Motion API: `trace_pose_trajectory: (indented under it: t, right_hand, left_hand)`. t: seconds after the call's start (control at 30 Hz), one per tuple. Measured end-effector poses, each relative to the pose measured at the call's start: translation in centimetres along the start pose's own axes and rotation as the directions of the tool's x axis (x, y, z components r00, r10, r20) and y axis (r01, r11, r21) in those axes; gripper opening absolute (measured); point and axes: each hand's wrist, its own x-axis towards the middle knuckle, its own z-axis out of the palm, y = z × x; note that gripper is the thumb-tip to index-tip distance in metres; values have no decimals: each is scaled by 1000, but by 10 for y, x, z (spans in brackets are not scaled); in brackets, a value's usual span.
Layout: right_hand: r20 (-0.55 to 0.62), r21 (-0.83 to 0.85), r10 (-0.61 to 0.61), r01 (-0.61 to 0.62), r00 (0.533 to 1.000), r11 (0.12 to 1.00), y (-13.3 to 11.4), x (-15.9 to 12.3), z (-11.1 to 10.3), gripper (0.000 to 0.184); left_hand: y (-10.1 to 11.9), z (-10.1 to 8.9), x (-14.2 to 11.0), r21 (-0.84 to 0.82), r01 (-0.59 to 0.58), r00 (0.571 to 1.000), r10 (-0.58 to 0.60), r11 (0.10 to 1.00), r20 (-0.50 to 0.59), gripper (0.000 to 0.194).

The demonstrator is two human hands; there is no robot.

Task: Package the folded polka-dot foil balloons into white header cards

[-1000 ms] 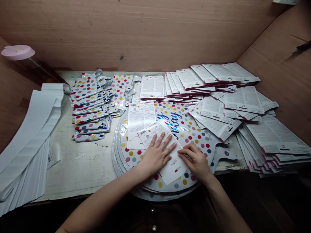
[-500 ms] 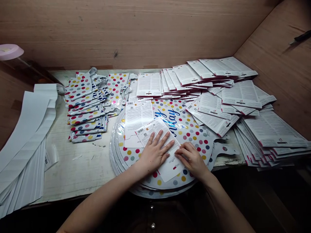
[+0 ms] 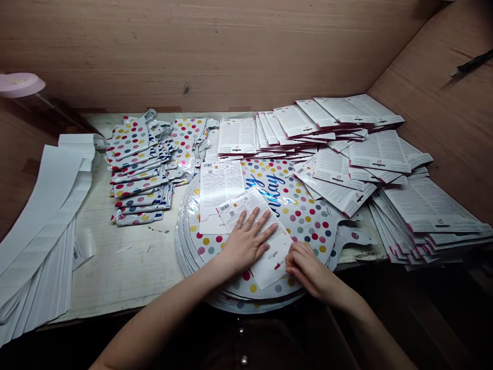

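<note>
My left hand (image 3: 248,239) lies flat with fingers spread on a white printed card (image 3: 267,262), which has a hang slot at its lower end and lies tilted. At the card's right edge, my right hand (image 3: 308,267) is closed, its curled fingers pinching that edge; the thumb tip is partly hidden. Under the card is a stack of round flat foil balloons (image 3: 316,205) with coloured dots and blue lettering. A second printed card (image 3: 219,185) rests on the top balloon, just beyond my left hand.
Folded dotted foil balloons (image 3: 134,174) are piled at the left back. Packed printed cards (image 3: 377,149) spread in overlapping piles along the back and right. White paper strips (image 3: 50,216) lie at the far left, near a pink-lidded container (image 3: 21,85). Cardboard walls (image 3: 231,56) surround the table.
My right hand has slid along the card's right edge, towards me and slightly right, with its fingers curled tighter. My left hand has stayed flat on the card.
</note>
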Motion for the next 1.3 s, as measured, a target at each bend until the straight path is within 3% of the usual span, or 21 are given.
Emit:
trace_pose_trajectory:
  t: [0.1, 0.17, 0.23, 0.3, 0.37, 0.43, 0.47, 0.5, 0.6, 0.7, 0.77, 0.83, 0.93, 0.97, 1.0, 1.13, 1.2, 1.3]
  right_hand:
    - [163, 46, 49, -57, 985, 997, -2, -25, -22, 22]
    - [96, -21, 77, -75, 992, 997, -1, -33, -27, 31]
    - [-13, -42, 44, -45, 999, 998, -1, -32, -19, 23]
    - [-77, -35, -30, 27, 997, 999, -5, -27, -3, 9]
    - [-120, -55, -83, 76, 989, 996, -10, -22, 15, 27]
    - [-154, -64, -109, 101, 982, 993, -16, -21, 29, 19]
    - [-152, -40, -127, 122, 980, 992, -19, -22, 32, 9]
    - [-130, 8, -150, 152, 980, 988, -21, -24, 33, 11]
    - [-76, 171, -201, 211, 977, 962, -25, -29, 27, 37]
    - [-128, 208, -111, 136, 986, 969, -28, -32, 23, 28]
    - [-132, 148, -74, 94, 988, 985, -30, -32, 26, 2]
    - [-131, 20, -136, 139, 982, 990, -33, -33, 31, 20]
    - [-158, -76, -265, 256, 951, 964, -33, -38, 34, 5]
    - [-184, -61, -269, 262, 945, 963, -33, -39, 33, 18]
    - [-206, -40, -253, 250, 945, 967, -32, -41, 33, 24]
    - [-254, -90, -185, 168, 949, 982, -33, -38, 38, 22]
    - [-269, -82, -160, 143, 950, 986, -36, -31, 45, 24]
    - [-317, 81, 21, 6, 948, 997, -40, -20, 55, 17]
  left_hand:
    - [-8, -8, 2, -89, -85, 995, 90, 992, 46, 53]
    - [-12, -17, 2, -204, -196, 974, 214, 959, 72, 38]
    - [-11, -27, -2, -293, -227, 965, 255, 929, 59, 23]
    - [-2, -34, -15, -312, -167, 982, 187, 935, 35, 20]
    - [11, -38, -34, -293, -97, 993, 112, 951, 37, 22]
    - [24, -35, -57, -265, -73, 996, 85, 962, 37, 56]
    - [29, -31, -68, -235, -83, 996, 89, 968, 17, 67]
    - [33, -27, -78, -199, -104, 995, 103, 974, -17, 70]
    - [35, -14, -97, -103, -175, 977, 160, 979, -141, 50]
    - [34, -8, -102, -94, -200, 954, 172, 975, -246, 40]
    - [35, -6, -102, -105, -193, 940, 153, 976, -305, 36]
    - [37, -6, -102, -108, -169, 932, 123, 980, -342, 32]
    - [40, -6, -102, -105, -144, 928, 97, 984, -360, 29]
    - [40, -6, -103, -106, -144, 927, 97, 984, -362, 29]
    - [40, -6, -103, -110, -148, 927, 99, 983, -363, 28]
    - [40, -7, -102, -157, -146, 927, 80, 977, -367, 25]
    - [40, -7, -101, -216, -68, 936, -13, 974, -353, 18]
    - [41, -8, -98, -292, 148, 916, -242, 945, -321, 9]
